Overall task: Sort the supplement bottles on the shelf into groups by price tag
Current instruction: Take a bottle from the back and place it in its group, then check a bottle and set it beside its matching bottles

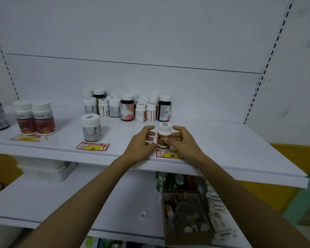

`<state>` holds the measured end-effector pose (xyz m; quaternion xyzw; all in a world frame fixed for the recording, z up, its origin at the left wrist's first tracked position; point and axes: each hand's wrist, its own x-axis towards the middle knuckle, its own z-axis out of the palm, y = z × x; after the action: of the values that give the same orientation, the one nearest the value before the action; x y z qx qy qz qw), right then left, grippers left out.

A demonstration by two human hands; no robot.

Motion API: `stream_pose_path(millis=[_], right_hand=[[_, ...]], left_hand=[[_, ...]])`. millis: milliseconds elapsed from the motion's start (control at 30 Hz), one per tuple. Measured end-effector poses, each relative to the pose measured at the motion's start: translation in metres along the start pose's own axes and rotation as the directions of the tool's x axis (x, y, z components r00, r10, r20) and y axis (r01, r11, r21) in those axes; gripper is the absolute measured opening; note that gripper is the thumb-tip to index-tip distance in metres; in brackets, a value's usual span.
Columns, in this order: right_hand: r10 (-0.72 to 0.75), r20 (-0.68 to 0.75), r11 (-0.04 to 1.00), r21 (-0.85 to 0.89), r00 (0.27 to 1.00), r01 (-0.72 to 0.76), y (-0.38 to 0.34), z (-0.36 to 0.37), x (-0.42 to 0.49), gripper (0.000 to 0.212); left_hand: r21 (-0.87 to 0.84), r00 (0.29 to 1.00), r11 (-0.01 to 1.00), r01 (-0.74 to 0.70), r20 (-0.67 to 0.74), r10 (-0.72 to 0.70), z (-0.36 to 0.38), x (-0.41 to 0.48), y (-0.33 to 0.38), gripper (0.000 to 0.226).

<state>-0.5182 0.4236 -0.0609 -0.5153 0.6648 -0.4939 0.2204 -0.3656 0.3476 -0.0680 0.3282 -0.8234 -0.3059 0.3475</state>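
From the head camera, a small orange-label bottle (164, 136) with a white cap stands upright near the front of the top shelf (222, 145), just behind the price tag marked 88 (168, 154). The left hand (143, 142) and the right hand (182, 140) are on either side of it. The right thumb and fingers touch the label, so that hand seems to hold the bottle. The left hand's fingers are curled close, but I cannot tell if they press on it.

The bottle looks hard, smooth and light, likely plastic. The shiny label could be a bit slippery. A good place to hold is around the middle, under the cap, the way the hands are now. It is tall and thin, so it could tip if bumped.

The front edge of the shelf is very close, right past the tag, so the bottle could fall off. To the right the shelf is bare, with lots of room. Behind it stands a crowd of mixed bottles (127, 108). To the left are a grey-label bottle (91, 128) behind the tag marked 108 (93, 146), and two red-label bottles (35, 119).
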Motion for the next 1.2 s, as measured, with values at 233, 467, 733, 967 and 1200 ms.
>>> stream_pose_path(millis=[233,467,733,967,1200], right_hand=[[-0.251,-0.130,0.968,-0.009,0.959,0.252,-0.070,0.006,0.022,0.053],[-0.298,0.049,0.946,-0.120,0.953,0.302,-0.119,0.043,0.061,0.052],[-0.178,0.096,0.913,-0.356,0.979,0.200,-0.134,0.073,0.138,0.056],[-0.094,0.066,0.856,-0.504,0.993,0.115,-0.128,0.106,0.202,0.055],[-0.016,0.006,0.781,-0.624,1.000,0.016,-0.111,0.138,0.237,0.057]], left_hand=[[0.219,0.974,0.960,-0.174,-0.105,0.200,-0.047,0.019,0.030,0.036],[0.432,0.989,0.899,-0.064,-0.093,0.115,-0.127,0.058,0.026,0.040],[0.518,0.997,0.854,0.035,0.040,-0.065,-0.172,0.110,-0.017,0.057],[0.579,0.984,0.815,-0.012,0.150,-0.093,-0.188,0.150,-0.060,0.057],[0.640,0.969,0.758,-0.125,0.242,-0.044,-0.194,0.181,-0.085,0.055]])
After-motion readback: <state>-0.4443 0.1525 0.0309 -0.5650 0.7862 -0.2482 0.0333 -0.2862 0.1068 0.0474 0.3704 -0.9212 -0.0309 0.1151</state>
